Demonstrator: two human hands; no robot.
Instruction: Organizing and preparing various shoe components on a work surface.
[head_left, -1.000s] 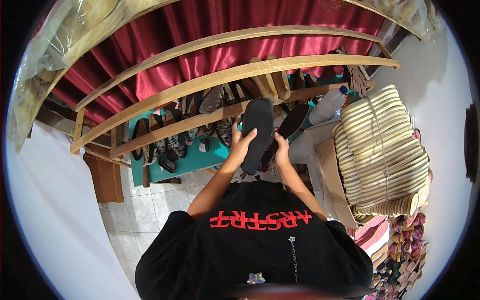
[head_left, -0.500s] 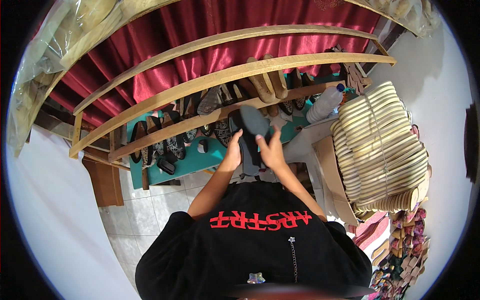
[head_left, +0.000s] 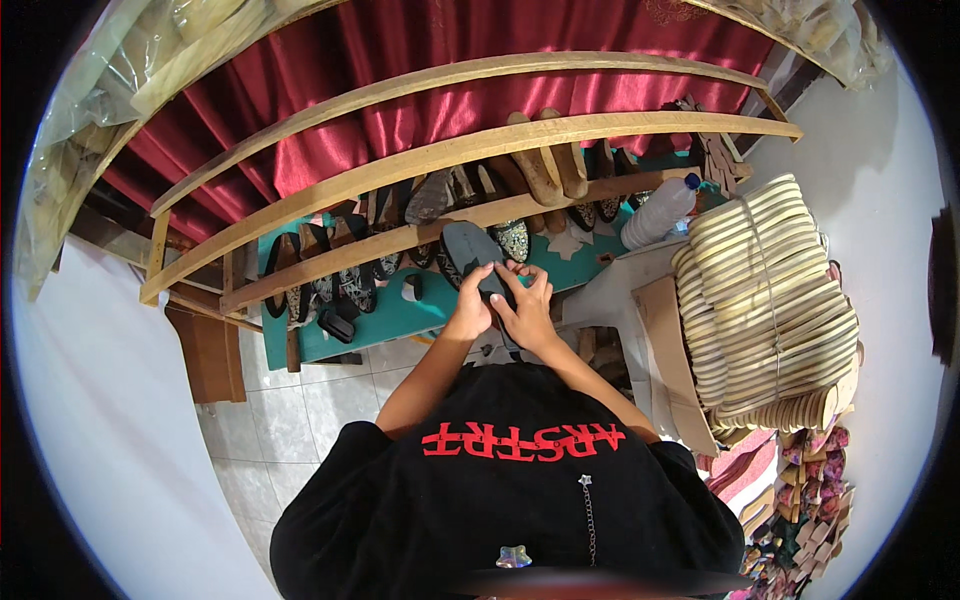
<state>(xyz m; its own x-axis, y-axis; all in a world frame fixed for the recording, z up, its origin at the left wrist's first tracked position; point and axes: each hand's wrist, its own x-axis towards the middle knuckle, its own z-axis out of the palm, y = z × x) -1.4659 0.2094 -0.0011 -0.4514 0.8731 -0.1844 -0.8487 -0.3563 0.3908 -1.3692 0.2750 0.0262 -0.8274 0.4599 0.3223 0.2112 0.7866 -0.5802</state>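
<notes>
A flat, dark grey shoe sole [head_left: 468, 246] is held out in front of my chest, its rounded end pointing away from me. Fingers of my left hand [head_left: 471, 304] are closed round its left edge near the middle. On the other side my right hand [head_left: 530, 312] grips the sole's right edge, thumb across its face and fingers bent toward the left fingertips. Both hands cover the sole's middle, and its near end drops toward my black shirt. Whether a second sole lies beneath it, I cannot tell.
Patterned shoes [head_left: 352, 268] and wooden lasts [head_left: 541, 178] line a wooden rack [head_left: 440, 152] over a green table [head_left: 430, 302]. A blue-capped bottle [head_left: 658, 214] stands at right, near a tied stack of striped soles [head_left: 765, 300]. A black case [head_left: 337, 325] sits front left.
The grey sole piece my right hand held raised has come down between both hands. My right hand has moved lower and closer to the left, and its fingers now bend over the sole.
</notes>
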